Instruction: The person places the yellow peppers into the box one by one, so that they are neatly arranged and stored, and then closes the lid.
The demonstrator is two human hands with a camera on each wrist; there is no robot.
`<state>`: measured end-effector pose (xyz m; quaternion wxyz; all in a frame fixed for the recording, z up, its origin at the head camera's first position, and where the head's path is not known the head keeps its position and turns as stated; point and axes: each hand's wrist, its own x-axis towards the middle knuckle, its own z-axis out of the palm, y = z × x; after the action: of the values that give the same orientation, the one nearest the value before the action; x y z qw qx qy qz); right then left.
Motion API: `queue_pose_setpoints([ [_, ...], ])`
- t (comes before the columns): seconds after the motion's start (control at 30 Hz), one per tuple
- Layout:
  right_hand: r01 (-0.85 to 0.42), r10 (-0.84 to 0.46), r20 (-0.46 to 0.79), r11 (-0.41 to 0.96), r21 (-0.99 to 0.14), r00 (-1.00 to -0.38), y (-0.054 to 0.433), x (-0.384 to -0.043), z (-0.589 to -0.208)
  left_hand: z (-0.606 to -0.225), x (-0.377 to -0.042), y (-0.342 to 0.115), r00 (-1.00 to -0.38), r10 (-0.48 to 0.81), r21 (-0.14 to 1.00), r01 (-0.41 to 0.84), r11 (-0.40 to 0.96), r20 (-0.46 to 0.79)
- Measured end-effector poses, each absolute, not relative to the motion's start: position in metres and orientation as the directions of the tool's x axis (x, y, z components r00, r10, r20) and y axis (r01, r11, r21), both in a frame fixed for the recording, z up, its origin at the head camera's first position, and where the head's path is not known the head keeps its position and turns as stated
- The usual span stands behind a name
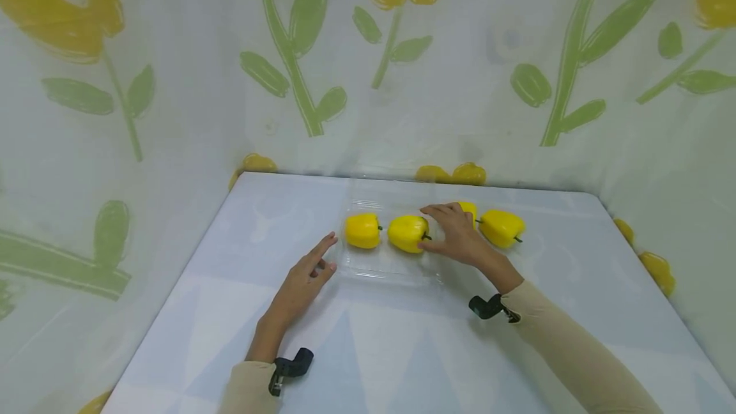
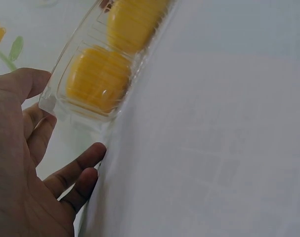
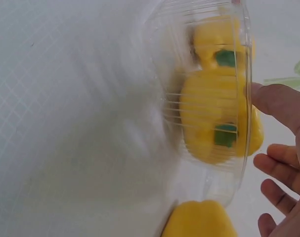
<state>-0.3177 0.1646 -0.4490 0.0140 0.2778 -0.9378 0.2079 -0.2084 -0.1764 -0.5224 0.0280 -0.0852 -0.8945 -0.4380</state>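
Two yellow bell peppers, a left one (image 1: 361, 231) and a right one (image 1: 406, 234), lie side by side in a clear plastic container (image 1: 379, 267). My right hand (image 1: 460, 240) is at the container's right side, thumb and fingers spread beside the right pepper. In the right wrist view, its thumb is at the container's rim; whether it touches the pepper I cannot tell. At the left side of the container, my left hand (image 1: 300, 283) has its fingers extended and apart. The left wrist view puts its thumb close to the clear rim (image 2: 48, 101).
To the right of the container, a yellow pepper (image 1: 502, 229) lies on the white and pale blue table (image 1: 391, 356). Another pepper (image 1: 469, 208) is partly hidden behind my right hand. A flower-print cloth (image 1: 437, 120) surrounds the table's back and sides.
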Motion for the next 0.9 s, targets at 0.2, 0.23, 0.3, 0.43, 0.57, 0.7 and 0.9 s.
queue_pose_setpoints([
  [0.2,-0.506,-0.476,0.18,0.765,-0.399,-0.861,0.176,-0.314,-0.444,-0.522,-0.209,-0.175,-0.983,0.133,0.782,0.18,0.596,0.125],
  [0.23,-0.501,-0.47,0.18,0.767,-0.4,-0.864,0.178,-0.313,-0.444,-0.522,-0.209,-0.175,-0.983,0.134,0.781,0.18,0.598,0.125],
  [0.3,-0.489,-0.458,0.177,0.774,-0.402,-0.871,0.182,-0.312,-0.443,-0.522,-0.209,-0.175,-0.983,0.132,0.779,0.18,0.601,0.126],
  [0.43,-0.475,-0.438,0.187,0.785,-0.398,-0.879,0.189,-0.311,-0.44,-0.523,-0.209,-0.176,-0.983,0.126,0.775,0.184,0.605,0.134],
  [0.57,-0.461,-0.416,0.199,0.798,-0.387,-0.887,0.196,-0.311,-0.438,-0.524,-0.21,-0.177,-0.981,0.132,0.777,0.193,0.6,0.142],
  [0.7,-0.441,-0.394,0.199,0.814,-0.38,-0.898,0.204,-0.311,-0.438,-0.525,-0.21,-0.178,-0.98,0.136,0.776,0.196,0.6,0.143],
  [0.9,-0.407,-0.356,0.2,0.836,-0.369,-0.913,0.214,-0.313,-0.44,-0.525,-0.21,-0.179,-0.979,0.137,0.775,0.204,0.599,0.152],
])
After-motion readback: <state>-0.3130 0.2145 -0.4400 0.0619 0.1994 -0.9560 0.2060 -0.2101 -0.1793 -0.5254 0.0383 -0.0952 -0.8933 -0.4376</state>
